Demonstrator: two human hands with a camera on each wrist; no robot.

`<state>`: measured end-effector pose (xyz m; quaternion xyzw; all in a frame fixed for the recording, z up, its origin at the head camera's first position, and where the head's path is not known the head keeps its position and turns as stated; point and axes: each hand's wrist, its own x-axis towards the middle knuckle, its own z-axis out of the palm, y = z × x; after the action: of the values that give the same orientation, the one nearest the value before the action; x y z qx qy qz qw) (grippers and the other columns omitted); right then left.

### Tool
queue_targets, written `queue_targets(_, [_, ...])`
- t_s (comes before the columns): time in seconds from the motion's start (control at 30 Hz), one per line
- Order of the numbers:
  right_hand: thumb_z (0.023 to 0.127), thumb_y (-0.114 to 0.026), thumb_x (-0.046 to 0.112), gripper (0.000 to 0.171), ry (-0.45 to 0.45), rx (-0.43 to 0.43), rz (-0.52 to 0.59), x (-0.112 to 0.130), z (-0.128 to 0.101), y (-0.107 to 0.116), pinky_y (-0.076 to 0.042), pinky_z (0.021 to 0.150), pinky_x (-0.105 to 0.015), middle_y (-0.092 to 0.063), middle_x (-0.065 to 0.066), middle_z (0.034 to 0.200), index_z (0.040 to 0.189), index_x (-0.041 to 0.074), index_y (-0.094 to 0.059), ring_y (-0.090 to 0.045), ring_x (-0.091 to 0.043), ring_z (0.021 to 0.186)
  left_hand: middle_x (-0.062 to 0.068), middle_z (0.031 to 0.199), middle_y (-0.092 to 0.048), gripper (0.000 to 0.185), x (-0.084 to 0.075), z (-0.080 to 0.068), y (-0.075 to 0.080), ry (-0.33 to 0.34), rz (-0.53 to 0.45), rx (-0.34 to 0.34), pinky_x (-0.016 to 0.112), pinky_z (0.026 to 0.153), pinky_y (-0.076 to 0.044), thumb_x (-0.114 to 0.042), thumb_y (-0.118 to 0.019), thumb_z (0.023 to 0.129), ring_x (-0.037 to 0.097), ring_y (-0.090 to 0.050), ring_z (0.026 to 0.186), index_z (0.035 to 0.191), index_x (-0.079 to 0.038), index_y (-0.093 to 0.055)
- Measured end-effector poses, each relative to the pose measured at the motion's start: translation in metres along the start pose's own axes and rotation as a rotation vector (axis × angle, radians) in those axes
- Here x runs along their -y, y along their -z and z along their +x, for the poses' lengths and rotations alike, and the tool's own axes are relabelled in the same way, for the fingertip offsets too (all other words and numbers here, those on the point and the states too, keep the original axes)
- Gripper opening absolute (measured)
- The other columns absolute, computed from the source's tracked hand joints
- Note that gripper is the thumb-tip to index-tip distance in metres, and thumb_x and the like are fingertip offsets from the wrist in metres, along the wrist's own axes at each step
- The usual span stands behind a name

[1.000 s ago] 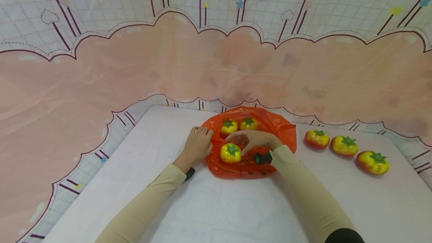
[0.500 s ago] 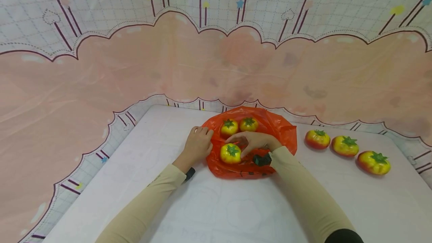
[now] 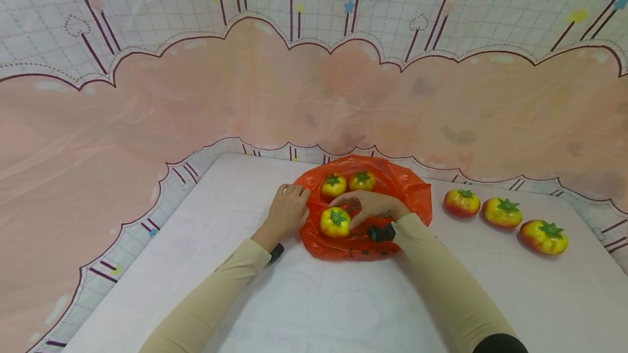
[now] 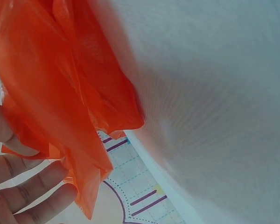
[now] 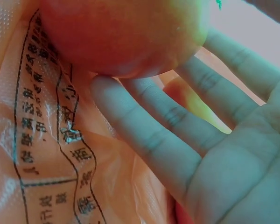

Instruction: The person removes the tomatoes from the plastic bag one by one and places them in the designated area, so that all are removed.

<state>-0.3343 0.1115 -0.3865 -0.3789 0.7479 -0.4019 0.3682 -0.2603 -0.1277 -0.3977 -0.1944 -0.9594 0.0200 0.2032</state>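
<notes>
Left hand point(image 3: 287, 210), centre-left of the head view, pinches the left rim of the orange plastic bag point(image 3: 407, 189) that lies open on the white counter point(image 3: 206, 266); fingers point(image 4: 35, 186) curled into the film. Bag is thin, soft, likely slippery and easily torn, so the rim is judged the best hold. Right of it, inside the bag, a toy tomato point(image 3: 336, 222) sits at the near side, two more tomatoes point(image 3: 333, 184) behind. Right hand point(image 3: 370, 205) arches just beside the near tomato, fingers point(image 5: 144, 135) spread and relaxed, touching its underside but not gripping. The tomato looks light, firm and smooth; best cupped around its widest part. Three spare tomatoes point(image 3: 500, 212) lie in a row at right. The right wrist view alone shows printed lettering on the film and the finger contact; the left wrist view alone shows the bag's bunched folds.
</notes>
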Motion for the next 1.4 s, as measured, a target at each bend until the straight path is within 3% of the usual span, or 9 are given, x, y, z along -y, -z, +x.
queue_targets(0.23, [0.080,-0.073,0.019,0.059,0.010,-0.048,-0.022,0.002,-0.007,0.001,-0.043,0.103,-0.042,-0.045,-0.010,0.141,0.133,0.009,-0.048,-0.039,-0.032,0.132,0.010,0.100,-0.063,0.026,0.000,0.000,-0.001,0.005,0.004,0.003,0.045,0.096,-0.045,-0.021,-0.064,0.082,0.027,-0.059,0.096,0.103,-0.008,-0.059])
queue_targets(0.5, [0.078,-0.075,0.017,0.066,0.047,-0.157,0.028,0.005,-0.014,0.002,-0.044,0.102,-0.041,-0.044,-0.011,0.142,0.136,0.009,-0.046,-0.041,-0.033,0.131,0.010,0.099,-0.063,0.026,-0.001,0.000,0.001,0.010,-0.013,0.013,0.045,0.097,-0.044,-0.020,-0.064,0.082,0.027,-0.059,0.097,0.104,-0.007,-0.059])
queue_targets(0.9, [0.073,-0.079,0.026,0.066,-0.023,-0.378,0.087,0.007,-0.025,-0.001,-0.043,0.102,-0.046,-0.045,-0.002,0.141,0.133,0.025,-0.050,-0.041,-0.027,0.130,0.010,0.096,-0.063,0.023,0.000,0.000,-0.001,0.003,-0.013,-0.016,0.045,0.095,-0.045,-0.019,-0.064,0.082,0.027,-0.060,0.094,0.101,-0.007,-0.059])
queue_targets(1.23, [0.078,-0.074,0.017,0.059,0.056,-0.466,0.146,0.014,-0.032,-0.002,-0.047,0.098,-0.044,-0.047,-0.005,0.140,0.131,0.019,-0.049,-0.041,-0.030,0.130,0.010,0.094,-0.062,0.021,0.000,0.000,0.000,-0.001,-0.019,-0.020,0.045,0.094,-0.046,-0.017,-0.063,0.081,0.027,-0.060,0.093,0.099,-0.007,-0.059])
queue_targets(1.4, [0.078,-0.075,0.018,0.061,0.034,-0.515,0.148,0.016,-0.034,-0.002,-0.043,0.103,-0.046,-0.046,-0.006,0.140,0.133,0.016,-0.048,-0.042,-0.031,0.131,0.010,0.095,-0.063,0.021,0.000,0.000,-0.001,0.003,-0.016,-0.016,0.045,0.094,-0.045,-0.018,-0.063,0.082,0.027,-0.060,0.093,0.100,-0.007,-0.059])
